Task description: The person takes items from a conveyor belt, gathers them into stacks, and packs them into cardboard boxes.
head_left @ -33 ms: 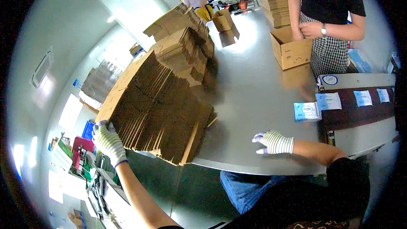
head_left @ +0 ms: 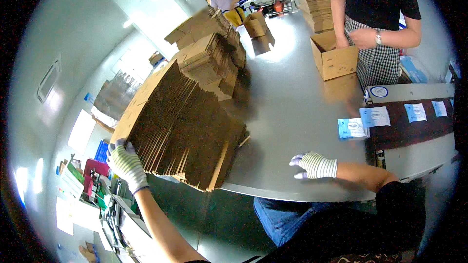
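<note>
A tall leaning stack of flattened brown cardboard boxes (head_left: 185,122) lies on the grey table (head_left: 292,102). My left hand (head_left: 126,163), in a striped work glove, grips the stack's near left corner, with its fingers curled over the top sheet's edge. My right hand (head_left: 314,164), gloved the same way, rests flat on the table near the front edge. Its fingers are spread and it holds nothing, well to the right of the stack.
More flattened cardboard (head_left: 209,53) is piled behind the stack. A person in a black shirt and checked apron (head_left: 375,14) stands at an open carton (head_left: 336,58). Blue-white packets (head_left: 352,127) lie beside a dark belt (head_left: 414,126). Cluttered shelves (head_left: 92,185) stand lower left.
</note>
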